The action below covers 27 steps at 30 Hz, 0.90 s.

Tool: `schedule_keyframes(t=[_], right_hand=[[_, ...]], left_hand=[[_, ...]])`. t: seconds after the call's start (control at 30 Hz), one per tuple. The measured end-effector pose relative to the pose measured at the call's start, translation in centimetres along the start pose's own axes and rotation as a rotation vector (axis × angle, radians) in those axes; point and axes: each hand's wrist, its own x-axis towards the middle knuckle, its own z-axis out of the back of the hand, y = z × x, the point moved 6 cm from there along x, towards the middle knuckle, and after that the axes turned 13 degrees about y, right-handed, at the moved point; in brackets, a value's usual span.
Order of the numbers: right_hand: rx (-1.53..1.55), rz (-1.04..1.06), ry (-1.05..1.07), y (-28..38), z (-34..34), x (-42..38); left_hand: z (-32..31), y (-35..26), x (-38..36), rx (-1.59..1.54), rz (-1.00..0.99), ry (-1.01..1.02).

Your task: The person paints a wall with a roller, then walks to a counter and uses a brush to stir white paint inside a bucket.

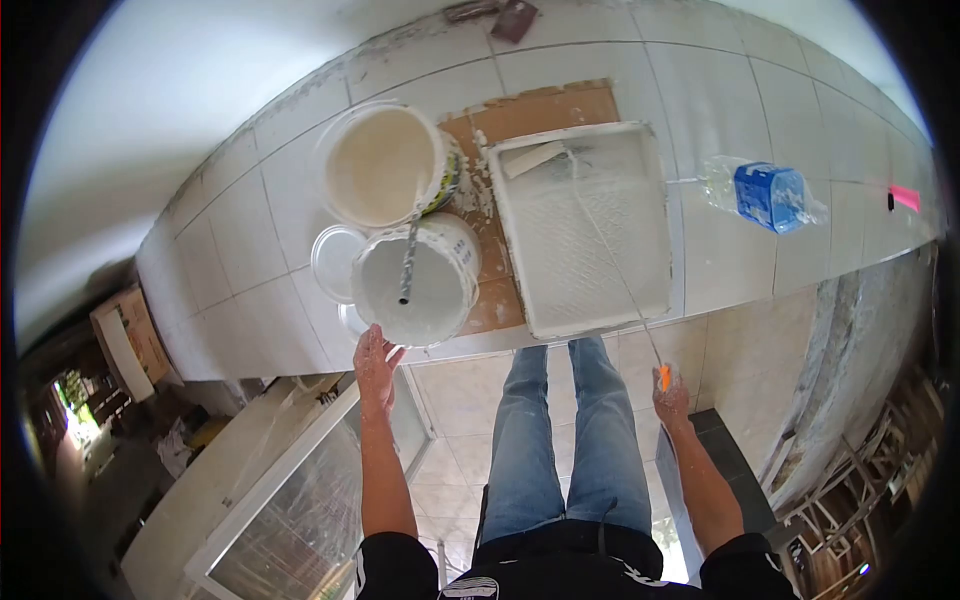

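Observation:
My right hand point(670, 393) is closed round the orange handle of a paint roller point(612, 254). Its thin rod runs up across the paint tray point(662, 290), and the pale roller head lies at the tray's far left corner. White paint coats the tray's textured floor. My left hand point(374, 368) has its fingers stretched out and the thumb apart, fingertips right at the near side of a white bucket point(455, 318). A paint-speckled stick point(410, 258) reaches over that bucket's opening. Behind it stands a larger bucket point(335, 185) with cream-coloured contents.
Paint-spotted cardboard point(550, 107) lies under the tray and buckets on a white tiled ledge. A round lid point(333, 262) sits left of the buckets. A plastic bottle with a blue label point(768, 195) lies to the right, a pink object point(905, 198) beyond it.

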Motion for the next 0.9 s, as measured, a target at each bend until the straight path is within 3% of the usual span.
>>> schedule_keyframes(t=[0.27,0.47,0.57,0.67,0.77,0.87,0.9], right_hand=[[-0.113,-0.045,-0.118,-3.3,4.7,-2.9],[-0.002,-0.220,-0.088,-3.8,4.2,-2.5],[0.006,-0.158,-0.107,-2.5,2.9,-1.4],[0.102,-0.168,0.046,-2.3,1.0,-0.6],[0.147,-0.141,0.067,-1.9,-0.1,0.5],[0.255,-0.200,0.264,-2.4,-1.0,2.0],[0.125,-0.125,0.146,-2.0,-0.1,2.3]], left_hand=[[0.2,-0.6,0.4,0.047,0.012,0.040],[-0.2,-0.7,-0.4,0.045,-0.002,0.056],[-0.3,-0.7,-1.6,0.084,-0.043,0.002],[-1.1,-1.9,-3.1,0.150,-0.082,-0.023],[-3.3,-3.4,-4.4,0.190,-0.097,-0.010],[-5.6,-4.9,-4.4,0.184,-0.130,-0.019],[-6.4,-5.7,-4.7,0.195,-0.113,-0.034]])
